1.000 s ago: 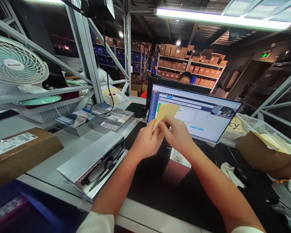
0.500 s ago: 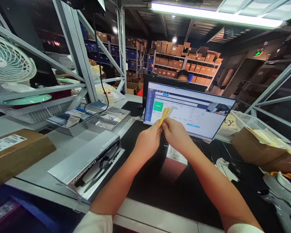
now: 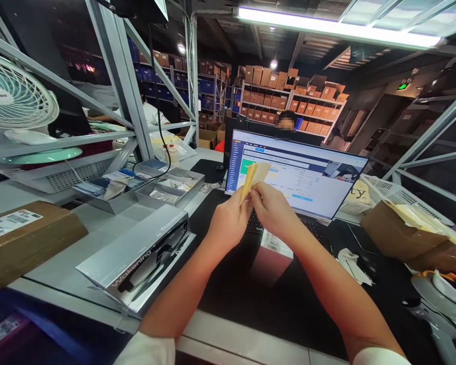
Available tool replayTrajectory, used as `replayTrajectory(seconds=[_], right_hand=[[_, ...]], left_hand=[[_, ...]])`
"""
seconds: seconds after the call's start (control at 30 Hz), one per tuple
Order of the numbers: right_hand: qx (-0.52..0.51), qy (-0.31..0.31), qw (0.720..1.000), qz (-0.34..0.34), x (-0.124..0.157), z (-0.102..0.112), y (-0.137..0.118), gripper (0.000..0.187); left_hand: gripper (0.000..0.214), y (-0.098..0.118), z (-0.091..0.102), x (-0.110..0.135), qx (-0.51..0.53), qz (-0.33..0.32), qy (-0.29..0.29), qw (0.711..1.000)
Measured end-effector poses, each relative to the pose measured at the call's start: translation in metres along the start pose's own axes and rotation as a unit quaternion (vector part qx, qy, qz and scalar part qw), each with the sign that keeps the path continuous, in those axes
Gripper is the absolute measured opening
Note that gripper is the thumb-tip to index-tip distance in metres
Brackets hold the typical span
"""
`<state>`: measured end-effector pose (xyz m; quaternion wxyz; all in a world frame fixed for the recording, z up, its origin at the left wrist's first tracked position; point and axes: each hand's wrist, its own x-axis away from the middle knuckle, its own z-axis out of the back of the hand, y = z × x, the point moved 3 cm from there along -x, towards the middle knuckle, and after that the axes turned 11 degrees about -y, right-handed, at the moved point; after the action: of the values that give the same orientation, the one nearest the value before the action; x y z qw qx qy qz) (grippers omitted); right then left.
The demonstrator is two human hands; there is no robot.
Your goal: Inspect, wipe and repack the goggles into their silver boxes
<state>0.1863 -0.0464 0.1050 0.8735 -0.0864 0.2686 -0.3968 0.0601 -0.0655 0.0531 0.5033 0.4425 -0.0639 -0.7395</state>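
In front of the monitor [image 3: 285,177], my left hand [image 3: 228,220] is closed round a thin bundle of yellow and white paper [image 3: 255,177] that stands upright. My right hand [image 3: 270,205] pinches the lower right edge of the same paper, thumb against fingers. Both hands are close together over the keyboard [image 3: 255,221], which they partly hide. Just below them a small white and pinkish box [image 3: 271,258] with a printed barcode label stands on the black mat [image 3: 228,294].
On the left lie a silver product box [image 3: 137,258], a taped brown carton [image 3: 30,243] and a grey divided tray [image 3: 163,190]. At right are an open carton [image 3: 406,238], crumpled white paper [image 3: 353,266] and a handheld scanner [image 3: 437,324]. A person [image 3: 287,121] is behind the monitor.
The paper now shows a wider face, its layers fanned slightly apart. My left hand has shifted a little left. At the far left, another person's hand has left view.
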Motion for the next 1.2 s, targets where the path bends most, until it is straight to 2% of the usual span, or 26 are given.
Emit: replayTrajectory(seconds=[0.27,0.57,0.73,0.83,1.0,1.2], right_hand=[[-0.072,0.051,0.996,-0.018,0.003,-0.002,0.002,0.008],[-0.081,0.097,0.992,-0.028,0.0,-0.005,0.012,0.012],[-0.11,0.141,0.984,-0.019,0.012,0.006,0.028,0.013],[-0.107,0.139,0.984,-0.017,0.018,0.007,0.033,0.013],[-0.106,0.124,0.987,0.012,0.015,-0.003,0.025,0.013],[-0.11,0.148,0.983,-0.011,0.009,-0.008,0.026,0.011]], left_hand=[[0.039,0.004,-0.004,-0.001,0.01,0.007,-0.002,1.0],[0.042,0.004,-0.01,-0.004,-0.027,0.038,-0.023,0.999],[0.04,-0.006,-0.011,-0.008,-0.031,0.058,-0.018,0.998],[0.041,-0.009,-0.011,-0.01,-0.046,0.067,-0.009,0.997],[0.042,0.001,-0.017,-0.006,-0.063,0.039,-0.013,0.997],[0.04,0.005,-0.023,-0.003,-0.066,0.013,0.0,0.998]])
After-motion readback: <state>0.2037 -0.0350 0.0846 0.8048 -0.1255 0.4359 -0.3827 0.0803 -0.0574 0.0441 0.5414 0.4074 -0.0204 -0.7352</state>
